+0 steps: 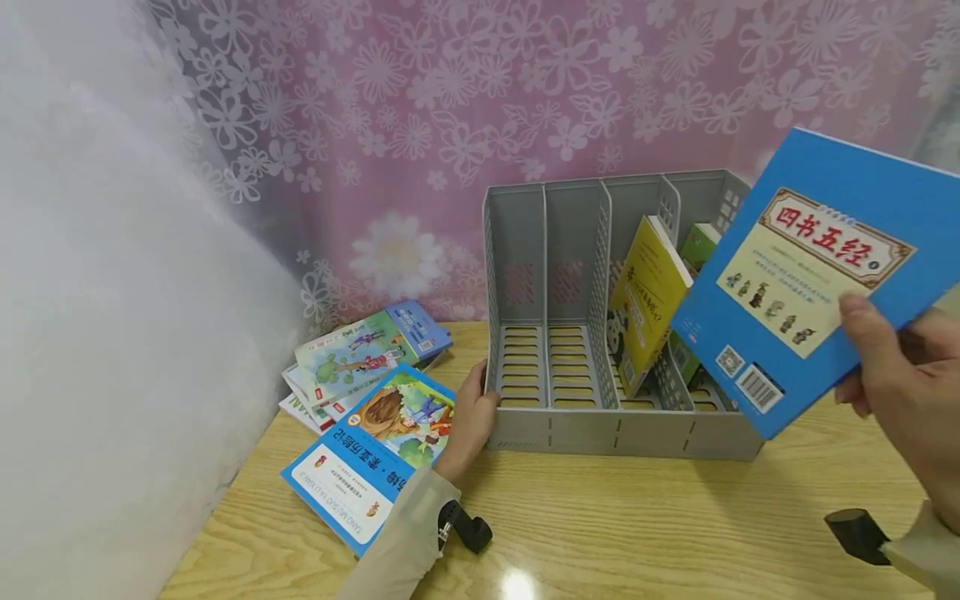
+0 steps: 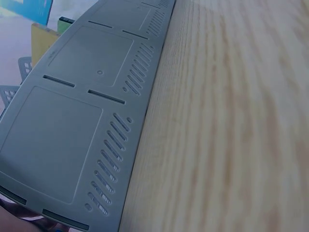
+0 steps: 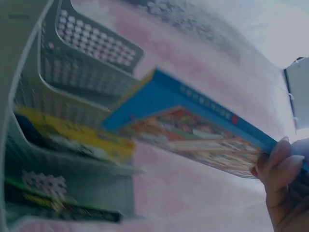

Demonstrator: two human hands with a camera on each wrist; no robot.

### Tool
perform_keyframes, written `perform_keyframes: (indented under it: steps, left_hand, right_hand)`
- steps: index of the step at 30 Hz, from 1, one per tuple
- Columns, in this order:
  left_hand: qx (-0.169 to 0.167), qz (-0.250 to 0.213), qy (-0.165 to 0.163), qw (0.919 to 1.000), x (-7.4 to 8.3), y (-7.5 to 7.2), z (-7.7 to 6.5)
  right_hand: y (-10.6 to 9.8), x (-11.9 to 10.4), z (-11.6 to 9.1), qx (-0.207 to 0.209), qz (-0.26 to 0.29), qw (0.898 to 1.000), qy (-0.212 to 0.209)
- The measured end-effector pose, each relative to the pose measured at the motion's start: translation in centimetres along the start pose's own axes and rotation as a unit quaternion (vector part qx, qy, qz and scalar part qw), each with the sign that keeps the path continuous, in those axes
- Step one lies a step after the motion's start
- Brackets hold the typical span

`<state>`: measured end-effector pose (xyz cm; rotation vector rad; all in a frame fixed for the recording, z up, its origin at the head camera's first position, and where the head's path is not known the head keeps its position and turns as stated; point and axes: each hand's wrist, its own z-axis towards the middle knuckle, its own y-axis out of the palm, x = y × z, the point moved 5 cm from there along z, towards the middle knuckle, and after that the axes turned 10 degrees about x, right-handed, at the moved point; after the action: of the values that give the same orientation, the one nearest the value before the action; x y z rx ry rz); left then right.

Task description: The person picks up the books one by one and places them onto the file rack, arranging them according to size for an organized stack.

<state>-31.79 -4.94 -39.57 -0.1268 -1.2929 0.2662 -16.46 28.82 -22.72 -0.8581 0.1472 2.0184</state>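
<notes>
My right hand point(image 1: 911, 383) grips a blue book point(image 1: 825, 179) by its lower right part, thumb flat on the cover. It is held up, tilted, before the right end of a grey file rack point(image 1: 577, 433). The right wrist view shows its spine and the colourful other cover point(image 3: 193, 130). At the rack's front left corner my left hand point(image 1: 468, 421) holds the side edge; part of the hand is hidden by the rack in the left wrist view. Inside the rack a yellow book point(image 1: 648, 304) leans in the third compartment, and a green book point(image 1: 697, 243) stands in the fourth.
Left of the rack, several books point(image 1: 360, 358) lie in a loose pile on the wooden table point(image 1: 585, 525). Another blue-edged book point(image 1: 337, 483) overlaps that pile, partly under my left forearm. A pink flowered curtain point(image 1: 450, 100) hangs behind.
</notes>
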Motion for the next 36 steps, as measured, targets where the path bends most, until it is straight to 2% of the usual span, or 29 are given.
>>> perform_keyframes:
  steps: [3,6,12,17,19,22,25,28,30,34,36]
  left_hand:
    - [0.0,-0.001,0.001,1.0,0.0,0.0,0.1]
    - [0.0,-0.003,-0.001,1.0,0.0,0.0,0.2]
    - [0.001,-0.003,-0.001,1.0,0.2,0.1,0.2]
    - [-0.002,-0.007,-0.003,1.0,0.1,0.0,0.1]
    - [-0.002,-0.006,-0.001,1.0,0.0,0.0,0.1]
    - [0.007,0.002,0.008,0.9999,-0.2,0.0,0.0]
    - [0.012,0.01,0.013,0.9998,-0.3,0.0,0.0]
    - [0.014,0.014,0.014,0.9997,-0.1,-0.1,-0.1]
    - [0.013,0.012,0.015,0.9997,-0.1,-0.1,0.0]
    - [0.011,0.01,0.017,0.9998,0.1,-0.1,0.1]
    - [0.008,0.01,0.015,0.9998,0.0,-0.1,0.2]
  right_hand:
    - [2.0,-0.5,-0.3,0.017,0.029,0.999,-0.03]
    - [3.9,-0.2,-0.5,0.021,0.031,0.998,-0.045]
    - [7.5,1.7,-1.7,-0.041,-0.006,0.999,-0.001]
    - [9.1,2.5,-2.3,-0.087,0.014,0.995,0.044]
    - [9.7,2.8,-2.5,-0.098,0.013,0.994,0.04]
    - [10.6,3.4,-2.8,-0.114,-0.026,0.993,0.011]
    - [11.6,4.4,-3.1,-0.155,-0.053,0.986,0.018]
    - [12.6,5.3,-3.5,-0.216,-0.077,0.972,0.043]
    - [13.1,5.6,-3.7,-0.238,-0.093,0.966,0.04]
    - [13.8,5.7,-3.7,-0.24,-0.12,0.963,0.023]
    - [13.9,5.8,-3.6,-0.251,-0.145,0.957,0.016]
